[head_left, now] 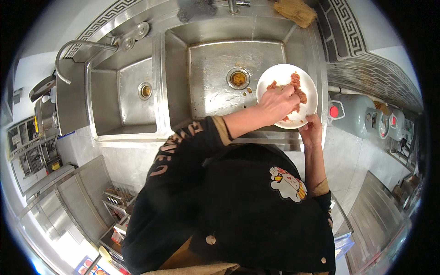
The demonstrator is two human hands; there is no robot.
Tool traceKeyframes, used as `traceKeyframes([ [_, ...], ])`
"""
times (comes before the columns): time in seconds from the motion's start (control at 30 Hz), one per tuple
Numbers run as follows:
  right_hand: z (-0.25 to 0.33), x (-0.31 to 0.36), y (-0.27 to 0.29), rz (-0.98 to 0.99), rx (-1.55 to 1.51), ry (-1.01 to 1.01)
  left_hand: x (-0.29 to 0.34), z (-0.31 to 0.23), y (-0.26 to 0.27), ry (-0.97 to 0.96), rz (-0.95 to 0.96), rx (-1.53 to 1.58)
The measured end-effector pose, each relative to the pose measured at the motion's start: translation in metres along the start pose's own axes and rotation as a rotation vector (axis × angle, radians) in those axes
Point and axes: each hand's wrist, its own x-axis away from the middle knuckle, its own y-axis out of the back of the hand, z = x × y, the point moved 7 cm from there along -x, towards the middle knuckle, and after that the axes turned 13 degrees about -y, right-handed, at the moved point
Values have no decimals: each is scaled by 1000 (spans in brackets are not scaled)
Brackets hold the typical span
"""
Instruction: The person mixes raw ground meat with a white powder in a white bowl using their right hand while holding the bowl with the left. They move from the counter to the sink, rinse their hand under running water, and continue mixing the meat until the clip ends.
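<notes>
A round white plate (280, 74) is held over the right edge of the large steel sink basin (211, 78). On it lie pieces of reddish raw meat (296, 81), some beside my fingers and small bits near the lower rim. My left hand (276, 105) reaches across from the left into the plate, its fingers curled down on the meat. My right hand (312, 130) grips the plate's lower right rim, thumb on the edge. What lies under my left fingers is partly hidden.
A smaller basin (135, 103) with a curved faucet (68, 43) is to the left. Brown scraps sit in the large basin's drain (238, 79). A tan cloth (295, 11) lies at the back right. Large water jugs (355, 114) stand right of the sink.
</notes>
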Motion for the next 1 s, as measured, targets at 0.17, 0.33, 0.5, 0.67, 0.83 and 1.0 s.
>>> traceKeyframes([
  [0.17, -2, -2, 9, -106, -4, -7, 7, 8, -16, 68, 20, 94],
  [0.33, 5, -1, 10, -82, -1, 15, 14, -3, 7, -87, -133, 26],
  [0.5, 5, 0, 7, -79, 52, 26, 13, 19, -4, 112, 34, 205],
  [0.67, 15, 2, 12, -11, -7, 63, 27, 103, 19, 655, -365, 977],
  [0.83, 24, 8, 14, -82, -29, 83, 22, 197, 42, 930, -731, 1647],
  [1.0, 25, 13, 6, -67, -59, 86, 0, 228, 31, 958, -746, 1693],
])
